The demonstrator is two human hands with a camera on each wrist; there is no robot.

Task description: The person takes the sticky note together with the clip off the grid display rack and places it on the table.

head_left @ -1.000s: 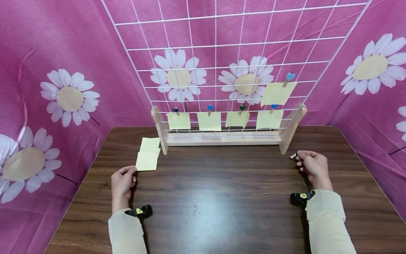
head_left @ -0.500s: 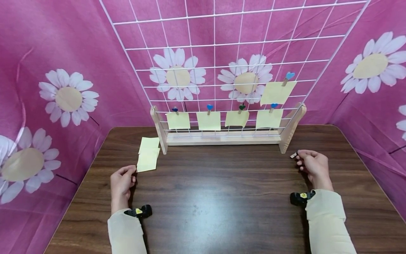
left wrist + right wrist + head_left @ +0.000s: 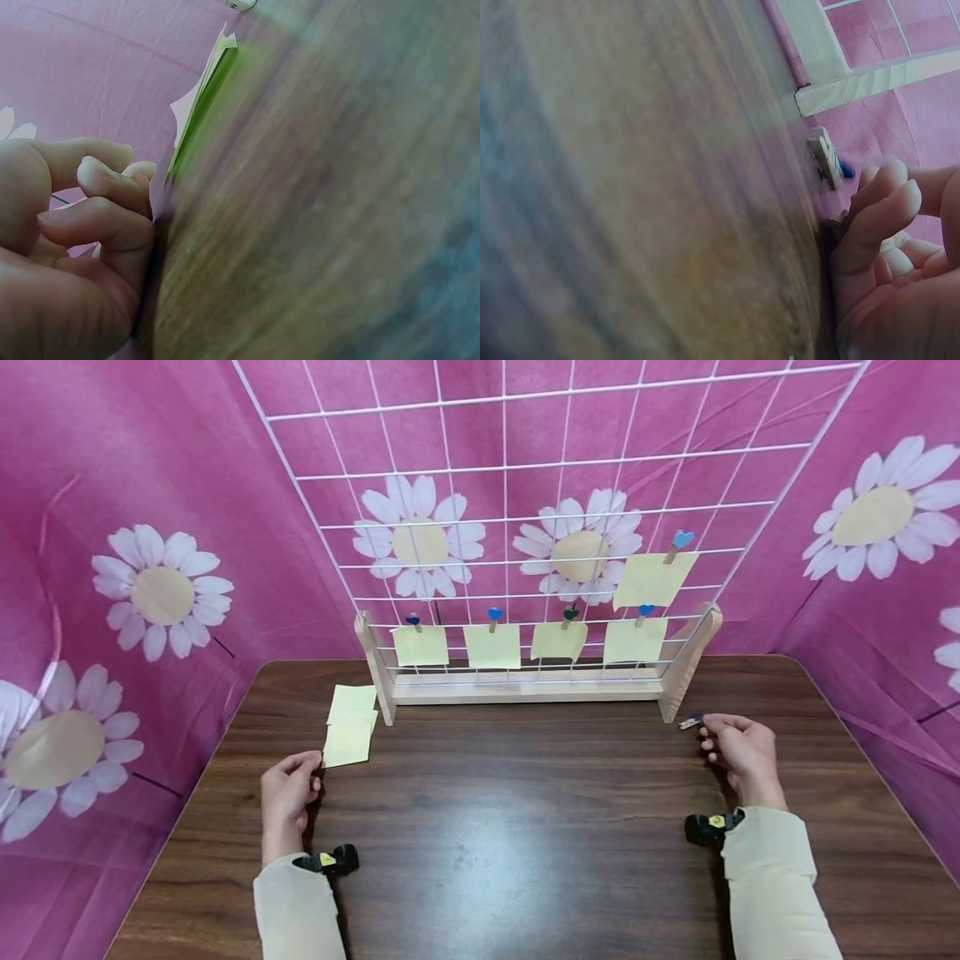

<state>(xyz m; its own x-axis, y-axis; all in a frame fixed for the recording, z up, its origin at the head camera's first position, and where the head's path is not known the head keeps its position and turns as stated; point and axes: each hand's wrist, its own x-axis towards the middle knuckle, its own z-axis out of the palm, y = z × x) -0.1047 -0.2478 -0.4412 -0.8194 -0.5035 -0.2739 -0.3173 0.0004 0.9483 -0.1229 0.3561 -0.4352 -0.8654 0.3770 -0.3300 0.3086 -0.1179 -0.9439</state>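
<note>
In the head view my left hand (image 3: 288, 793) is at the left of the table and pinches the near left corner of a yellow sticky note (image 3: 347, 739). A second sticky note (image 3: 352, 700) lies partly under it, farther back. The left wrist view shows the notes' edges (image 3: 201, 105) beyond the curled fingers. On the right, my right hand (image 3: 742, 756) holds a small wooden clothespin (image 3: 688, 724) at its dark blue end, close to the tabletop. In the right wrist view this clothespin (image 3: 825, 156) sits at the fingertips, which partly hide the grip.
A white wire grid (image 3: 506, 518) stands in a wooden base (image 3: 525, 692) at the table's back. Several sticky notes (image 3: 491, 647) hang on it from clothespins with heart ends (image 3: 495, 614). Pink flowered cloth (image 3: 247, 510) surrounds the wooden table (image 3: 525, 827).
The front sticky note has turned slightly at the left hand. The clothespin has turned at the right fingertips and now shows a patterned face. Both hands stay nearly in place.
</note>
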